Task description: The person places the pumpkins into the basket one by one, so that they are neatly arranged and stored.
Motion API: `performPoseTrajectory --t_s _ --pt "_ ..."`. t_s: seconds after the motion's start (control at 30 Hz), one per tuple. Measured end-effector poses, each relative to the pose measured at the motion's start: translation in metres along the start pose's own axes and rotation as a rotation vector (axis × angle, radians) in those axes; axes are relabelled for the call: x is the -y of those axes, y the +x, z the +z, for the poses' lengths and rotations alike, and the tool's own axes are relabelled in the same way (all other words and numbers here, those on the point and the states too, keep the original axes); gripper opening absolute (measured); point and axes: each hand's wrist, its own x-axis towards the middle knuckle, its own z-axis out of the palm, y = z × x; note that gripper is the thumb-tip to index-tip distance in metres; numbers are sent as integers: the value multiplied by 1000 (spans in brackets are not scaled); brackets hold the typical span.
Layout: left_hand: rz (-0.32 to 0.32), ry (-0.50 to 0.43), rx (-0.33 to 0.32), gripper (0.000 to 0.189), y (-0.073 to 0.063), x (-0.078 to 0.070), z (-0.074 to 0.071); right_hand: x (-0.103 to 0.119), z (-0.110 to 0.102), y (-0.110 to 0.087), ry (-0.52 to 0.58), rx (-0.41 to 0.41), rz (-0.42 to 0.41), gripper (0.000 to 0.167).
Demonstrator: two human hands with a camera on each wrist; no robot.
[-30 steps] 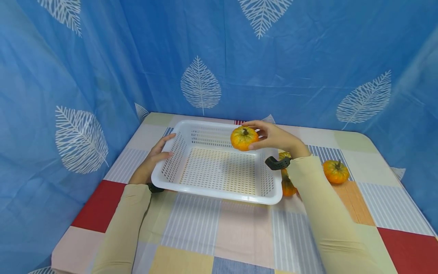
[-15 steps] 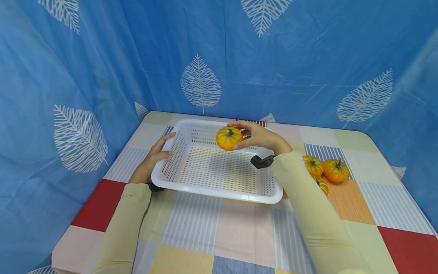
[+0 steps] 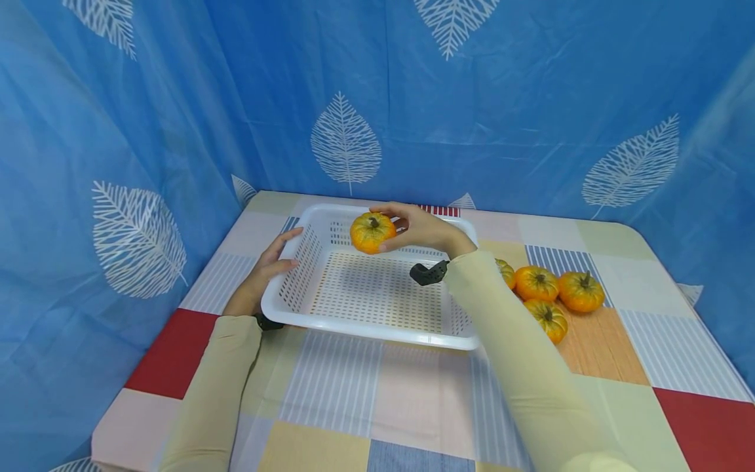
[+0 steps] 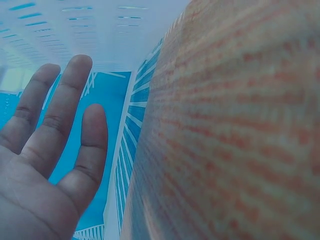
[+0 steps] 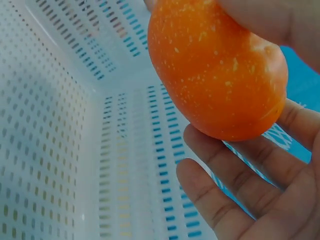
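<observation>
In the head view my right hand [image 3: 420, 228] holds a small orange-yellow pumpkin [image 3: 371, 232] above the back part of a white perforated plastic basket [image 3: 377, 337]. The right wrist view shows the pumpkin's smooth orange underside [image 5: 215, 85], with the thumb over one side and fingers beneath the other. My left hand [image 3: 262, 275] grips the basket's left end, thumb and a finger over the rim. From the left wrist, several fairly straight fingers [image 4: 57, 120] show beside the basket's outer wall [image 4: 110, 40]. The basket's bottom shows bare in the head view.
Several more pumpkins [image 3: 537, 283] sit clustered on the table right of the basket, one partly hidden by my right sleeve [image 3: 519, 354]. A patchwork cloth [image 3: 425, 406] covers the table. Blue curtains [image 3: 265, 98] with white leaf prints stand behind and at the sides.
My right hand has carried the pumpkin leftward over the basket, and its sleeve now uncovers more of the pumpkins on the right. My left hand and the basket stay nearly in place.
</observation>
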Motion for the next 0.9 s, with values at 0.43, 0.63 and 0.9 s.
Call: performPoseTrajectory --t_s 0.43,0.63,0.9 --pt "15 30 -9 69 1 1 1 0 17 23 41 -35 45 78" --pt "4 24 -6 68 2 3 1 -4 30 31 71 -46 129 77" --pt "-14 13 -11 69 0 -1 2 -14 49 41 79 -45 175 77"
